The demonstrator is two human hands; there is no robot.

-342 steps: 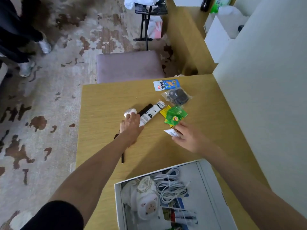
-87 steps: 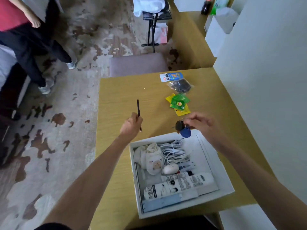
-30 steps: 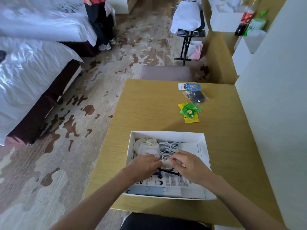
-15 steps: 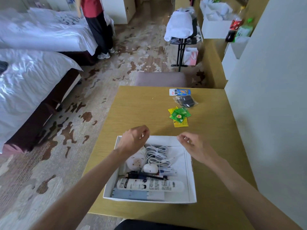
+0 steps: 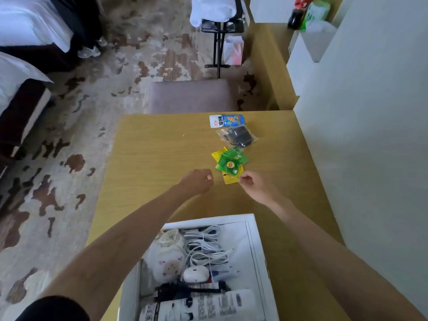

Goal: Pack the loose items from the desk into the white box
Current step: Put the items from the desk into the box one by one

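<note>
The white box (image 5: 260, 246) sits at the near edge of the surface (image 5: 157, 158), open-topped and directly under the forearms, a placement that appears to keep each transfer short; inside it, a white tube (image 5: 203, 304) lies along the near wall with its long axis running left to right, a slim black item (image 5: 185, 291) lies just beyond it on nearly the same axis, and a small white oval device (image 5: 195, 274), a coiled white cable (image 5: 206, 246) and a pale soft pouch with a pig face (image 5: 166, 262) fill the far half; beyond the box, both hands are extended over bare surface; the left hand (image 5: 198, 181) is loosely curled and holds nothing visible; the right hand (image 5: 256, 185) is likewise curled and empty, its fingertips just beside the near corner of the yellow sachet (image 5: 229, 179), which suggests that the sachet stack is the next pickup; the green sachets (image 5: 230, 162) lie on top of the yellow ones, corners skewed, the stack's long axis running roughly near to far; further out lies a clear bag with a dark item (image 5: 238, 136), and touching its far side a blue-and-white packet (image 5: 227, 120) with its long axis left to right; these loose items remain unpacked.
</note>
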